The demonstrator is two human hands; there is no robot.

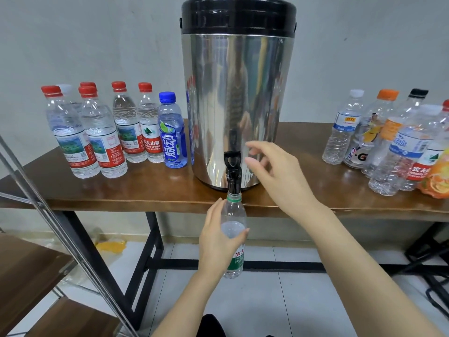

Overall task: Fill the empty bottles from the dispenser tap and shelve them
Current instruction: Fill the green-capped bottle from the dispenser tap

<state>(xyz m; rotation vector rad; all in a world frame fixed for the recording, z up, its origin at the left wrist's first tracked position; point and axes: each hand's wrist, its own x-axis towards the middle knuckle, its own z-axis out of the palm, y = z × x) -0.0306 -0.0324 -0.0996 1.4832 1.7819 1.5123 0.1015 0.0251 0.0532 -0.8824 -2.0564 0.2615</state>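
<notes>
Under the tap, the left hand has its grip round the bottle.

One steel dispenser with a single tap on one table. Seven capped bottles cluster at its left, apparently six overlapping bottles at its right, and one uncapped bottle is under the tap.

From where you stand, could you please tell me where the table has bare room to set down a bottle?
Bare wood lies between the dispenser and the mixed bottles at the right, and along the front edge of the table before the red-capped bottles. The left rear and far right are crowded.
</notes>
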